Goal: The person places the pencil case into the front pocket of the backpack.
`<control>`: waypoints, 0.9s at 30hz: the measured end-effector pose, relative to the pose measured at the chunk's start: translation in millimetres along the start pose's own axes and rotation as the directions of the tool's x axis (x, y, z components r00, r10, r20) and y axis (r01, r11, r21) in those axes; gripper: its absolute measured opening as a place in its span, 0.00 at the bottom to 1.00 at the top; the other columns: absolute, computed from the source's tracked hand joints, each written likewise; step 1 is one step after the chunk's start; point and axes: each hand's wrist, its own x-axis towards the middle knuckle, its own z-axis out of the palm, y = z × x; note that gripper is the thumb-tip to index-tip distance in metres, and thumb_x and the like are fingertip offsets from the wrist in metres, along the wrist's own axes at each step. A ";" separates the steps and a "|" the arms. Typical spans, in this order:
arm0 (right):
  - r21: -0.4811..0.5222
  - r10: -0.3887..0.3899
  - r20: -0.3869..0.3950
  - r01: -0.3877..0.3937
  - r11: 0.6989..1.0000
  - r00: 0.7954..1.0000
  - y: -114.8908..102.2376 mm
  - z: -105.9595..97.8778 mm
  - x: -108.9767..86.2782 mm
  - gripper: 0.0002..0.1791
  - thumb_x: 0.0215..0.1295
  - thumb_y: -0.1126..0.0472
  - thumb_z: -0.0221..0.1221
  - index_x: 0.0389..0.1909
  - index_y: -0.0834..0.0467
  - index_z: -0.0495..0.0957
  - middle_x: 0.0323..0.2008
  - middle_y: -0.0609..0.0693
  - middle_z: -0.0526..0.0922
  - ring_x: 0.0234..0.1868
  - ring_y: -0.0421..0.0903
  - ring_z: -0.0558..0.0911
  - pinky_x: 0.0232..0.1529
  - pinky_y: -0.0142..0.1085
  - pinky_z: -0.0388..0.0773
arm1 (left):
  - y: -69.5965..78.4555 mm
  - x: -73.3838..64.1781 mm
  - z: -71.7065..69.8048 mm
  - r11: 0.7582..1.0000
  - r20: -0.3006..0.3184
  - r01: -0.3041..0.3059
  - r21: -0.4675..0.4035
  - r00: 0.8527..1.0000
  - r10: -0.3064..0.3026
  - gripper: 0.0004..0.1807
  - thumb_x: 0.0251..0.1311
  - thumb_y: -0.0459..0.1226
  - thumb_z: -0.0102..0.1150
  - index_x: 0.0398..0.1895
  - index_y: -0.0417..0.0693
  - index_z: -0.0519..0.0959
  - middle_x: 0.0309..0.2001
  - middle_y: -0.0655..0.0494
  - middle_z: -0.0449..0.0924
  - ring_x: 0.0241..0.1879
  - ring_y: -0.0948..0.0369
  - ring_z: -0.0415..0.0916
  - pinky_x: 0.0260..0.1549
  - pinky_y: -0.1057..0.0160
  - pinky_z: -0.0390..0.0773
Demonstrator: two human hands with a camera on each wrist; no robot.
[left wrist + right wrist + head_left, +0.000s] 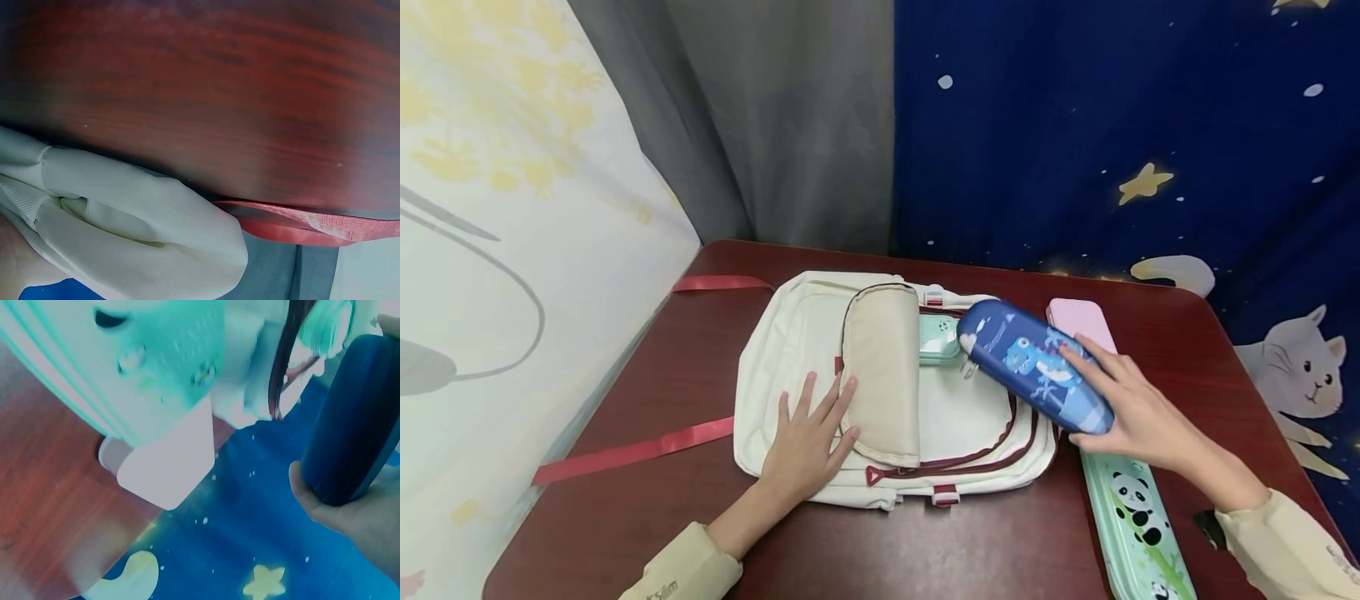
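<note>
A white backpack [790,333] lies flat on the table with its beige flap [880,375] folded back to the left. My left hand [805,454] rests on the bag with fingers spread, the tips at the flap's edge. In my right hand [1138,408] I grip a blue pencil case [1037,367] with a dinosaur picture, tilted above the bag's right part. Beside its far end, a mint-green case [937,337] sticks out from under the flap. The right wrist view shows the thumb curled round the end of the blue case [350,425].
To the right of the bag lie a mint-green panda pencil case [1138,525] and a pink case [1081,321], partly hidden behind my right hand. Red straps [640,450] trail left from the backpack over the dark red table [1000,550]. Curtains [1037,150] hang behind the table.
</note>
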 end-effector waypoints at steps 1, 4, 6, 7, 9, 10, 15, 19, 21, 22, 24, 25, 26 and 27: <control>0.003 -0.016 0.010 0.016 1.000 1.000 -2.5 2.5 -1.6 0.61 0.29 0.49 0.75 0.70 0.52 0.57 0.70 0.53 0.51 0.53 0.49 0.63 0.34 0.44 0.71 | -0.1 0.4 -0.3 1.000 -0.001 -0.001 0.000 1.000 0.001 0.34 0.66 0.54 0.36 0.74 0.60 0.48 0.69 0.57 0.57 0.69 0.46 0.43 0.56 0.33 0.48; 0.002 -0.058 0.038 0.058 0.998 0.998 -8.4 9.3 -6.6 0.60 0.28 0.48 0.74 0.69 0.52 0.59 0.70 0.53 0.52 0.55 0.48 0.62 0.35 0.42 0.71 | -0.6 1.7 -1.3 1.000 -0.009 -0.005 0.005 1.000 0.005 0.34 0.65 0.54 0.37 0.74 0.59 0.48 0.69 0.57 0.58 0.69 0.46 0.44 0.55 0.32 0.48; -0.007 -0.086 0.052 0.086 0.996 0.995 -10.6 13.1 -8.9 0.59 0.28 0.48 0.74 0.69 0.52 0.60 0.70 0.52 0.53 0.55 0.47 0.63 0.35 0.41 0.71 | -1.2 2.7 -1.8 1.000 -0.013 -0.007 0.006 1.000 0.007 0.34 0.65 0.54 0.37 0.74 0.59 0.49 0.69 0.57 0.59 0.69 0.46 0.44 0.55 0.32 0.48; -0.009 -0.098 0.057 0.099 0.995 0.994 -11.1 14.6 -9.7 0.59 0.28 0.47 0.73 0.69 0.52 0.60 0.70 0.52 0.54 0.55 0.46 0.63 0.35 0.40 0.71 | -1.4 3.0 -1.9 1.000 -0.014 -0.008 0.006 1.000 0.008 0.34 0.65 0.54 0.37 0.74 0.59 0.49 0.69 0.57 0.59 0.69 0.46 0.44 0.55 0.32 0.48; -0.013 -0.123 0.069 0.125 0.992 0.990 -11.8 16.7 -10.1 0.58 0.27 0.47 0.73 0.68 0.52 0.61 0.70 0.52 0.55 0.55 0.46 0.63 0.35 0.40 0.71 | -1.9 3.1 -2.0 1.000 -0.014 -0.009 0.007 1.000 0.009 0.34 0.65 0.54 0.37 0.74 0.59 0.49 0.69 0.57 0.58 0.69 0.46 0.44 0.55 0.32 0.48; -0.010 -0.134 0.078 0.135 0.991 0.988 -12.0 17.3 -9.9 0.58 0.27 0.47 0.73 0.68 0.52 0.61 0.70 0.51 0.55 0.55 0.47 0.63 0.35 0.40 0.71 | -2.2 3.1 -1.8 1.000 -0.013 -0.009 0.006 1.000 0.009 0.34 0.65 0.54 0.36 0.74 0.59 0.48 0.69 0.57 0.58 0.69 0.46 0.44 0.55 0.32 0.48; -0.007 -0.184 0.127 0.187 0.982 0.975 -13.6 19.0 -4.2 0.57 0.29 0.46 0.71 0.69 0.50 0.61 0.69 0.52 0.57 0.56 0.50 0.63 0.39 0.47 0.69 | -2.8 1.2 -1.8 1.000 -0.013 -0.009 -0.003 1.000 0.009 0.34 0.65 0.53 0.37 0.74 0.59 0.48 0.68 0.57 0.59 0.69 0.45 0.44 0.55 0.32 0.48; -0.024 -0.223 0.161 0.229 0.973 0.961 -17.3 20.5 7.4 0.56 0.30 0.46 0.70 0.69 0.49 0.61 0.69 0.51 0.56 0.57 0.51 0.63 0.42 0.50 0.68 | -3.2 0.3 -1.6 1.000 -0.044 -0.018 -0.010 0.999 0.018 0.34 0.64 0.51 0.38 0.73 0.58 0.50 0.68 0.57 0.59 0.68 0.44 0.47 0.54 0.31 0.49; -0.020 -0.241 0.181 0.249 0.968 0.953 -19.5 21.4 14.3 0.56 0.30 0.46 0.70 0.69 0.49 0.61 0.70 0.49 0.55 0.57 0.52 0.63 0.43 0.52 0.67 | -2.9 0.6 -0.5 1.000 -0.059 -0.022 -0.012 0.998 0.021 0.34 0.63 0.50 0.39 0.73 0.58 0.51 0.68 0.57 0.59 0.68 0.44 0.47 0.54 0.31 0.50; -0.017 -0.249 0.193 0.257 0.966 0.949 -20.4 22.0 17.4 0.56 0.30 0.46 0.70 0.69 0.49 0.61 0.70 0.49 0.54 0.58 0.52 0.63 0.43 0.52 0.68 | -2.5 0.9 -0.2 1.000 -0.064 -0.023 -0.013 0.998 0.022 0.34 0.63 0.50 0.39 0.73 0.58 0.51 0.68 0.57 0.59 0.68 0.44 0.48 0.54 0.31 0.50; -0.006 -0.258 0.213 0.266 0.964 0.942 -21.6 23.1 22.7 0.56 0.30 0.46 0.70 0.69 0.49 0.61 0.70 0.49 0.54 0.58 0.53 0.62 0.43 0.53 0.67 | -1.7 1.1 0.7 1.000 -0.067 -0.024 -0.012 0.997 0.024 0.34 0.63 0.50 0.39 0.73 0.59 0.51 0.68 0.57 0.59 0.68 0.44 0.48 0.53 0.32 0.50; -0.001 -0.261 0.222 0.268 0.964 0.940 -22.0 23.7 24.9 0.56 0.30 0.46 0.70 0.69 0.49 0.61 0.70 0.49 0.54 0.58 0.53 0.62 0.43 0.53 0.67 | -1.3 1.1 0.8 1.000 -0.066 -0.025 -0.013 0.998 0.024 0.34 0.63 0.50 0.38 0.73 0.59 0.51 0.69 0.58 0.59 0.68 0.45 0.47 0.53 0.32 0.50; 0.005 -0.263 0.231 0.269 0.963 0.937 -22.3 24.4 27.0 0.56 0.30 0.46 0.70 0.69 0.49 0.61 0.70 0.50 0.54 0.58 0.53 0.62 0.44 0.54 0.67 | -0.9 0.9 0.8 1.000 -0.066 -0.025 -0.016 0.998 0.024 0.34 0.63 0.50 0.38 0.73 0.59 0.51 0.69 0.58 0.58 0.68 0.45 0.47 0.53 0.32 0.50; 0.012 -0.265 0.239 0.271 0.963 0.934 -22.5 25.2 28.8 0.56 0.30 0.46 0.71 0.69 0.49 0.61 0.70 0.50 0.54 0.58 0.53 0.62 0.44 0.54 0.67 | -0.5 0.4 0.3 0.999 -0.067 -0.025 -0.021 0.998 0.023 0.34 0.63 0.50 0.38 0.73 0.59 0.50 0.69 0.58 0.58 0.68 0.45 0.47 0.53 0.32 0.50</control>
